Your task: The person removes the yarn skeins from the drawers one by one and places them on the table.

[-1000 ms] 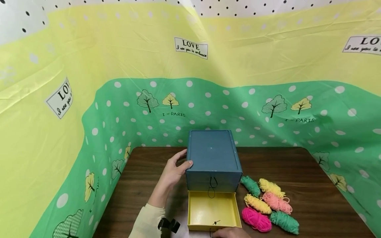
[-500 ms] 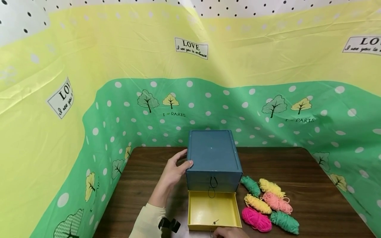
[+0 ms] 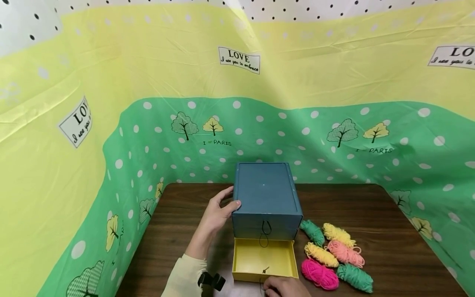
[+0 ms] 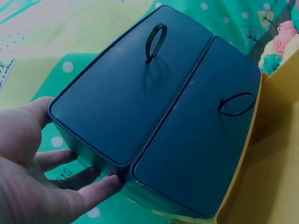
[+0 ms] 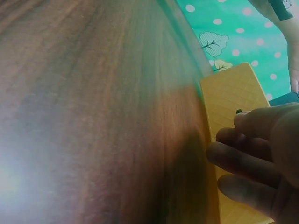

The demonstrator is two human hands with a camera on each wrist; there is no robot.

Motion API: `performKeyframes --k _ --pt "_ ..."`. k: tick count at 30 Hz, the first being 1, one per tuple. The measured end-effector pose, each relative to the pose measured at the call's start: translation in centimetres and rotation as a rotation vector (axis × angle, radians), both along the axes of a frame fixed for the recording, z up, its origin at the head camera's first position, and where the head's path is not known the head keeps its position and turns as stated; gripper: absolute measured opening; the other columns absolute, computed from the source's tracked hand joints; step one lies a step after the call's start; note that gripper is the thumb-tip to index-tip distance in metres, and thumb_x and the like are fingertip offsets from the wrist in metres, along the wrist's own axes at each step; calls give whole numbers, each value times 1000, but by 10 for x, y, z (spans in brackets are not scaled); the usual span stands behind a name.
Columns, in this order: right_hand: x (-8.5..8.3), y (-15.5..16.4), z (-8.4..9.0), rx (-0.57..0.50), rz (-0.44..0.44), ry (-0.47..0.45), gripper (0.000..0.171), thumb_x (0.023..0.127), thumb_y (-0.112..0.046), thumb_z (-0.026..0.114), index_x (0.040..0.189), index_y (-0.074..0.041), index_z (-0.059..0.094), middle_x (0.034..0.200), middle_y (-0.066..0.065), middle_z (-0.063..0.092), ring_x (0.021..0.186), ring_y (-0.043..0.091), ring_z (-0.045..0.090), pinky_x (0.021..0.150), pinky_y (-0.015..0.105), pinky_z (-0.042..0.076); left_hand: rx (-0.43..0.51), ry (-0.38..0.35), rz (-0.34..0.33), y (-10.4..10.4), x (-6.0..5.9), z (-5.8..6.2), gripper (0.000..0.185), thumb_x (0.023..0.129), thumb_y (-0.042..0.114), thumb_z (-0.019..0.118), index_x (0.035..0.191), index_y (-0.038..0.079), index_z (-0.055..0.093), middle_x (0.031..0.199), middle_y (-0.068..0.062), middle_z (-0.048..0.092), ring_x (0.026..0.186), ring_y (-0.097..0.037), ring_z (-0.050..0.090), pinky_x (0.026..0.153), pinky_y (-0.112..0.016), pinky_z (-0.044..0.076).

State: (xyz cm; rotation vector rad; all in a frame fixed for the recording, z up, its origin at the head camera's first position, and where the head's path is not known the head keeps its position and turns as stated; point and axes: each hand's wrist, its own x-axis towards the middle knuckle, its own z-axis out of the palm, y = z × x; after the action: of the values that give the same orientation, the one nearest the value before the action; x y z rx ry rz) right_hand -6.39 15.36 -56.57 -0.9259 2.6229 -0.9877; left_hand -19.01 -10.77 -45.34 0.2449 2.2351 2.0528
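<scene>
A blue drawer cabinet (image 3: 263, 187) stands near the back of the table, with black loop pulls (image 4: 155, 43) on its two upper drawer fronts. My left hand (image 3: 216, 212) rests against its left side, thumb at the top edge and fingers extended along the side wall. Below those fronts, a yellow drawer (image 3: 259, 255) is pulled out, showing its inside. The knotted inner end (image 3: 265, 270) of a dark tie lies just behind its front wall. At that front, my right hand (image 3: 285, 285) pinches the drawer's thin dark pull (image 5: 239, 111) between thumb and finger; most of the pull is hidden.
Right of the drawer lie several yarn skeins: magenta (image 3: 320, 274), pink (image 3: 345, 253), yellow (image 3: 338, 234) and green (image 3: 355, 277). The dark wooden table (image 3: 400, 247) runs back to a green and yellow patterned curtain (image 3: 289, 136).
The yellow drawer has slid slightly inward toward the cabinet, its front moving away from me. My right hand has moved forward with it, while the left hand stays against the cabinet.
</scene>
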Motion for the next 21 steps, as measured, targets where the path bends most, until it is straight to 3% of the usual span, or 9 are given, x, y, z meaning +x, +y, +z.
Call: performKeyframes --k 5,11,21 --pt "-5 -2 1 20 -58 -3 12 100 -26 64 96 -20 73 86 -19 69 69 -8 55 59 24 47 -11 -1 5 1 1 1 61 98 27 71 154 16 48 147 -15 52 120 -27 61 98 -48 52" --pt "-10 -3 -2 20 -112 60 9 99 -27 67 96 -22 74 86 -18 71 71 -5 61 60 26 50 -17 -5 0 1 2 0 61 99 27 70 155 16 47 149 -15 51 123 -29 59 99 -50 51" --pt "-29 -2 -3 22 -153 123 8 99 -27 68 98 -24 75 90 -17 73 77 -3 65 65 28 54 -7 -4 1 1 1 0 61 99 28 70 155 16 47 149 -15 51 121 -28 61 99 -50 51"
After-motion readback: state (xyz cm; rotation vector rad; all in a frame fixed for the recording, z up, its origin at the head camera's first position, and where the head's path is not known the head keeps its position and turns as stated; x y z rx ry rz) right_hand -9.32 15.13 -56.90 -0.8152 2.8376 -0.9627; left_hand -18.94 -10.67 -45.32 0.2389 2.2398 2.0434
